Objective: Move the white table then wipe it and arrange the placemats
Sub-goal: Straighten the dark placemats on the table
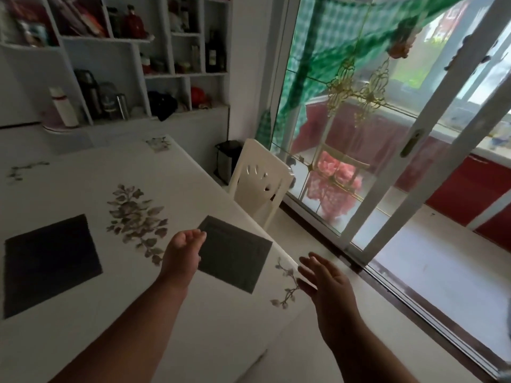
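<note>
White table [91, 172] with grey leaf prints, seen at angle. Two dark square placemats flat on it: one [49, 262] left, one [235, 252] near right edge.

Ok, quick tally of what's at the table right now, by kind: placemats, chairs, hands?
Dark placemats: 2, one on the left of the white table at, one by the right edge at
White chairs: 1
Hands: 2, left hand touching the right placemat's corner, right hand open at the table edge
Total: 5
</note>
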